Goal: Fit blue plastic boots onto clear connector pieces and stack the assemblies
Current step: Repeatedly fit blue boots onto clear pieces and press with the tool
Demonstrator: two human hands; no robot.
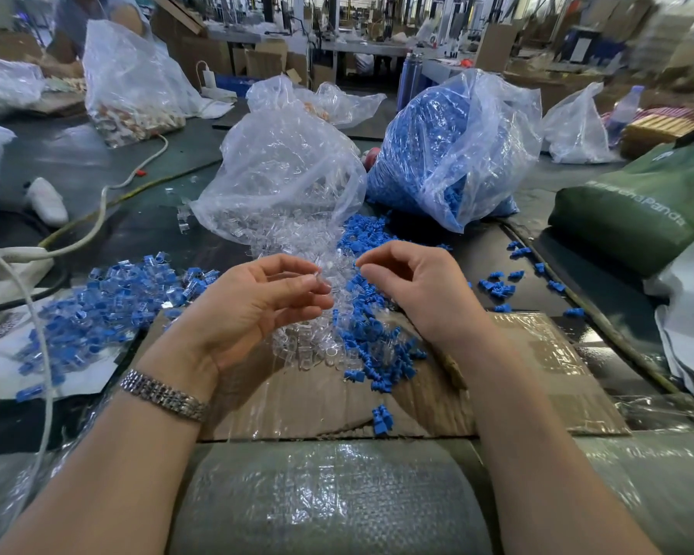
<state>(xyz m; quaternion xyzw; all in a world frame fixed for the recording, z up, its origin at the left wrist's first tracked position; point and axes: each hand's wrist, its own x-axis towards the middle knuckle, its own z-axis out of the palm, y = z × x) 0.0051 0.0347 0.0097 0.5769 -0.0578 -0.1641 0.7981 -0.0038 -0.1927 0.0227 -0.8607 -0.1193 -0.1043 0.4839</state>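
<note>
A heap of finished assemblies (109, 298), blue boots seated on clear pieces, is spread over white sheets toward the left edge of the table (81, 162); no orderly stacking can be made out. The left hand (253, 310), a metal bracelet (163, 394) on its wrist, is held palm up above the cardboard sheet (537, 374). A clear connector piece (317, 276) is pinched between its thumb and fingertips; the piece is small, transparent and hard to resolve, and its long axis and pointing direction cannot be told. Loose clear connectors (309, 346) are seen spilled from an open clear bag (285, 182) at the table's centre onto the cardboard's far edge. Blue boots (377, 346) are mixed in just right of them. The right hand (413, 286) is poised over this pile, fingers curled with thumb and forefinger tips close together; whether anything is held between them cannot be told. A bag of blue boots (449, 150) is set behind, and a green bag (642, 202) lies at the right edge.
</note>
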